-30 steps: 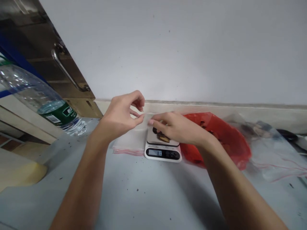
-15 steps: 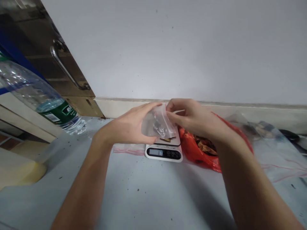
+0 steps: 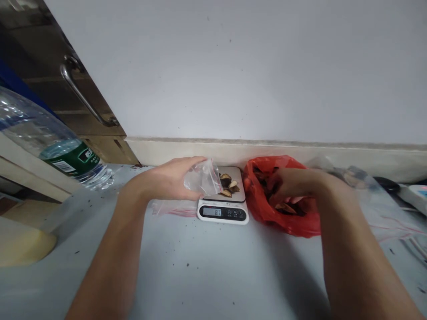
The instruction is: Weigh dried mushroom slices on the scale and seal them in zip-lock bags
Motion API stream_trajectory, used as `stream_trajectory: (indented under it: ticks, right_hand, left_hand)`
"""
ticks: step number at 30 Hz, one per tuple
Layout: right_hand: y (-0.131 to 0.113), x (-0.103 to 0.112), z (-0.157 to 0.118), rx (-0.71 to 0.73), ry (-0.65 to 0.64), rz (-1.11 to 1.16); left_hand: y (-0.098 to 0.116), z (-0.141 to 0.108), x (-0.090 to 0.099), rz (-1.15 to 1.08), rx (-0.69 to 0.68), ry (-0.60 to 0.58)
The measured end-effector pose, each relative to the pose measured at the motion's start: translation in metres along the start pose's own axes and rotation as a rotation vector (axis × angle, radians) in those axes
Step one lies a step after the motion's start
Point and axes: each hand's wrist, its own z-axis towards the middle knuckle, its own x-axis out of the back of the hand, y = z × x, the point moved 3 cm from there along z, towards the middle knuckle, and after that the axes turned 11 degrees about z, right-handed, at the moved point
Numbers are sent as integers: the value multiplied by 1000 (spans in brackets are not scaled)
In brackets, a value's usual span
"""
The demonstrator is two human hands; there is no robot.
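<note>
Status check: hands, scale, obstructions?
Left hand holding clear bag. Right hand inside red bag. Dried pieces on scale. Clear bag partly blocks view of scale.

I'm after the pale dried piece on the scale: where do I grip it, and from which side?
Probably pinch the pale dried piece by opposite edges, from above and slightly right: it lies small on the scale with bare plate to its right, while the zip bag in the left hand crowds the left.

A pale wall (image 3: 253, 80) (lightly specked) and its cream skirting (image 3: 333, 157) line the far edge of the grey-blue desk (image 3: 207, 275); beyond the far left corner stands a dark panel (image 3: 36, 66) with a metal handle (image 3: 84, 98).
</note>
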Motion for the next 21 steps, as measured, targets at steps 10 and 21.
stream_trajectory:
  ticks: [10, 21]
  right_hand:
    - [-7, 3, -4, -232, -196, -80]
    - [-19, 16, -8, -268, -171, -112]
  left_hand:
    - [0, -3, 1, -1, 4, 21]
    - [0, -4, 3, 8, 25, 12]
